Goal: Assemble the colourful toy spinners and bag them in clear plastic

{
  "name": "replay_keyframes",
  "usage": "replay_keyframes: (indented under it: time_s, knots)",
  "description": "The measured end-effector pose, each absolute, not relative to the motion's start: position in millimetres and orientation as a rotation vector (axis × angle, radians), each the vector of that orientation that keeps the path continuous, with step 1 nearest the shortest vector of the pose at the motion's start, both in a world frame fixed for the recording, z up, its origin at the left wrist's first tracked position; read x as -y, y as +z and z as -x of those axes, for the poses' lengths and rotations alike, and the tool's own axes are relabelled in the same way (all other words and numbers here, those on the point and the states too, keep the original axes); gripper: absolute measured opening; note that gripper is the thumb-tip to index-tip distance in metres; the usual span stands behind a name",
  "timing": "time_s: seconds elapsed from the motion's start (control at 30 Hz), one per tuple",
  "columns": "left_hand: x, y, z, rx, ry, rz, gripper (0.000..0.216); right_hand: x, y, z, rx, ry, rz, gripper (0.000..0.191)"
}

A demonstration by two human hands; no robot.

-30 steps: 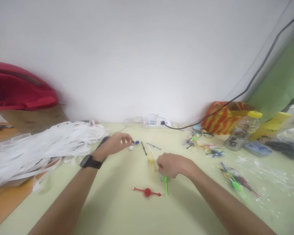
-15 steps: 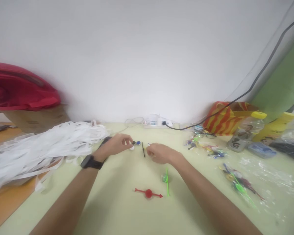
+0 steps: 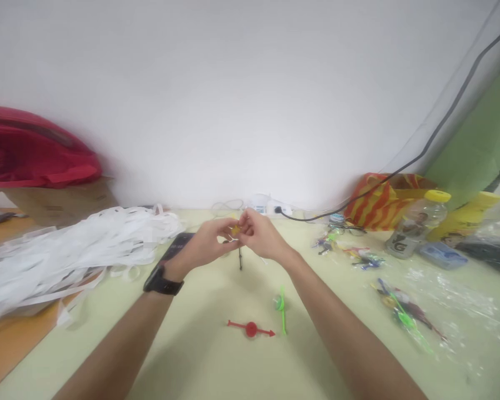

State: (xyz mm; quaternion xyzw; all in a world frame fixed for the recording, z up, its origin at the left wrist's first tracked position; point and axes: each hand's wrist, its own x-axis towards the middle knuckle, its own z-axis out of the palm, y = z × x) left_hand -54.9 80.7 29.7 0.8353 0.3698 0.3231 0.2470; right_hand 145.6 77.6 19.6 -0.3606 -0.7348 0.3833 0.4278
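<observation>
My left hand [image 3: 208,241] and my right hand [image 3: 261,233] meet above the table, fingertips pinched around a small yellow plastic piece [image 3: 235,229]. Its exact shape is partly hidden by the fingers. Below them a thin black arrow [image 3: 240,261] lies on the table, its far end covered by my hands. Closer to me are a red arrow spinner [image 3: 251,330] with a round hub and a green arrow spinner [image 3: 280,303] with a clear round base. A dark phone [image 3: 182,240] rests beside my left wrist.
White strips [image 3: 91,239] are heaped at left, near a cardboard box [image 3: 62,204] with a red bag [image 3: 37,150]. Coloured spinner parts [image 3: 406,316] and clear plastic wrap lie at right. Behind them stand a bottle [image 3: 416,225] and a striped bag [image 3: 373,200]. A power strip [image 3: 264,205] sits by the wall.
My hands, apart before, have come together and risen slightly, with the yellow piece now between their fingers. The red and green spinners stay in place.
</observation>
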Motion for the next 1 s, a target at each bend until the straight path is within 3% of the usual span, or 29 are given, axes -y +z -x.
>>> replay_keyframes:
  time_s: [0.2, 0.33, 0.43, 0.73, 1.0]
  knots:
    - [-87.0, 23.8, 56.6, -1.055, 0.955, -2.196, 0.029, -81.3, 19.8, -143.3, 1.6, 1.05, 1.001, 0.023]
    - [-86.9, 27.3, 55.0, -1.017, 0.992, -2.159, 0.034, -84.0, 12.5, -147.9, 1.486, 1.536, 0.847, 0.017]
    - [-84.4, 30.0, 54.3, -0.992, 0.994, -2.189, 0.032, -85.3, 7.7, -149.6, 1.406, 1.707, 0.669, 0.022]
    - [-83.4, 26.4, 55.0, -0.975, 0.94, -2.285, 0.03, -90.3, -2.3, -147.0, 1.324, 1.647, 0.763, 0.03]
    - [-84.9, 22.5, 53.9, -0.968, 0.881, -2.247, 0.026, -92.8, -8.0, -148.0, 1.397, 1.666, 0.803, 0.02]
